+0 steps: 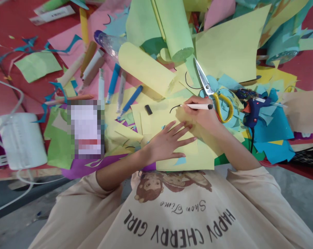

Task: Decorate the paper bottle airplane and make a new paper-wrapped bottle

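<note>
My right hand (201,112) grips a white marker (198,106) with a black end. Its tip touches a pale yellow sheet of paper (161,112), at the end of a short curved black line (174,107). Lying flat on the same sheet, my left hand (170,140) has its fingers spread and holds nothing. A small black marker cap (148,110) rests on the paper to the left of the drawn line. Scissors (210,91) with yellow handles lie just beyond my right hand, blades pointing away.
A blue glue gun (255,109) with a cord lies at the right. Bottles wrapped in yellow paper (146,69) and green paper (176,31) lie beyond the sheet. Blue markers (130,102), a phone (85,129) and a white power block (21,140) are on the left, among paper scraps.
</note>
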`<state>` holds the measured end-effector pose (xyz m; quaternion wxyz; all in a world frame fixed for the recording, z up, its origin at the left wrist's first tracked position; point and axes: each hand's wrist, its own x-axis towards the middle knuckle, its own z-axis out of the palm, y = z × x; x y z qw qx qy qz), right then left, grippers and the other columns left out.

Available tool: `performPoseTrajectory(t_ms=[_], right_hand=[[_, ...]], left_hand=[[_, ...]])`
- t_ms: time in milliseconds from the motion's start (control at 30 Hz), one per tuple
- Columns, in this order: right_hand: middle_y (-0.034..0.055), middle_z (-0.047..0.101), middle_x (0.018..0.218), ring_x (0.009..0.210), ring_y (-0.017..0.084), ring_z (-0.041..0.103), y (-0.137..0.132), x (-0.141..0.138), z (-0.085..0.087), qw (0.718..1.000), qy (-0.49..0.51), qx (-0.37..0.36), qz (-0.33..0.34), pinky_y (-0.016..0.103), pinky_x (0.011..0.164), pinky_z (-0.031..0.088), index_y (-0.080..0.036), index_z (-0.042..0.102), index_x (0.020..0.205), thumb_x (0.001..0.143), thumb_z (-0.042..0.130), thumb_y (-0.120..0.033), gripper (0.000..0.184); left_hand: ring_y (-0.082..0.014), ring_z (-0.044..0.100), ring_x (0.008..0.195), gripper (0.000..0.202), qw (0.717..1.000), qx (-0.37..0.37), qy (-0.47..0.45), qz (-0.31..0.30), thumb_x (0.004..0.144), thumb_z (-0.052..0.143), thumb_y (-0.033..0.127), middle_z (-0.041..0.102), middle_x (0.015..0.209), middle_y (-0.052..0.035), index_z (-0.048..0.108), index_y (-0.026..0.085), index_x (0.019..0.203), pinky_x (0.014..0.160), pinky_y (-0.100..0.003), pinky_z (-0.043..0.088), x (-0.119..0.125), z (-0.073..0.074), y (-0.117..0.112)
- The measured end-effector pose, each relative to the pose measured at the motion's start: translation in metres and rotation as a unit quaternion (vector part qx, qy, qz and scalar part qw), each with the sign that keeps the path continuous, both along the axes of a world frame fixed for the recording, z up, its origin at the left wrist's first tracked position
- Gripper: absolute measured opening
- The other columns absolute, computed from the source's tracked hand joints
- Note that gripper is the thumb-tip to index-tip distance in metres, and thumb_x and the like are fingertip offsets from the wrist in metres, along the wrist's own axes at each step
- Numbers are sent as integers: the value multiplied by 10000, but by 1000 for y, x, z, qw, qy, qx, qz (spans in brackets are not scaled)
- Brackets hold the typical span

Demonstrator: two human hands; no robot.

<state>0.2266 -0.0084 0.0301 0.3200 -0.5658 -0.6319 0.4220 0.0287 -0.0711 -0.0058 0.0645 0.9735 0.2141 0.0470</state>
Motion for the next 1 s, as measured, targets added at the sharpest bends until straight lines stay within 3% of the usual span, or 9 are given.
performPoseTrajectory(t_ms=[400,800,1000], right_hand=[[-28,555,604,567,95,412,5,7,1,1000,-3,5,-19,266,541,344,-193,591,662,833,654,-245,190],[-14,582,612,590,118,470,8,12,0,999,-29,3,-25,288,592,392,-205,563,618,800,663,-225,208],[-15,570,592,592,125,468,8,15,-1,998,-48,2,-28,294,585,379,-209,554,610,790,661,-217,209]], left_hand=[[-324,301,1526,720,1000,-7,3,1,966,407,677,282,1675,-89,268,347,1590,1220,-509,211,-1,-1,0],[-323,334,1515,705,1000,-15,0,-2,970,411,668,323,1656,-104,302,335,1581,1207,-510,257,0,2,1],[-330,287,1539,722,999,-35,26,-3,969,416,665,278,1675,-101,253,344,1595,1213,-526,252,0,4,1]])
